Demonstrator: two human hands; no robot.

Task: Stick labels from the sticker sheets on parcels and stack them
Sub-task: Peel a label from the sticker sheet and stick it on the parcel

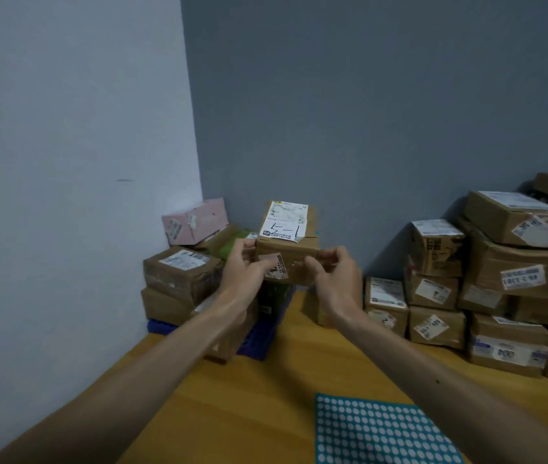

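In the corner under grey-blue walls (366, 112): sealed cardboard parcels, contents hidden, piled as a left stack (179, 279) on a blue plastic base (256, 346) and a right stack (500, 279) on the wooden table (249, 396). Nearer, a teal sticker sheet (379, 433) of white dots. Between the piles, a labelled parcel (287, 259) held up, gripped at its ends by left hand (244, 272) and right hand (334, 276), fingers curled.

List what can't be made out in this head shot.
1. Head view: what lies under the box, gripped by the left hand and right hand; hands and forearms hide it.
2. Head view: print on its top label, too small and blurred.
3. Head view: sticker sheet, cut by the bottom edge.
4. Head view: right stack of boxes, cut by the right edge.
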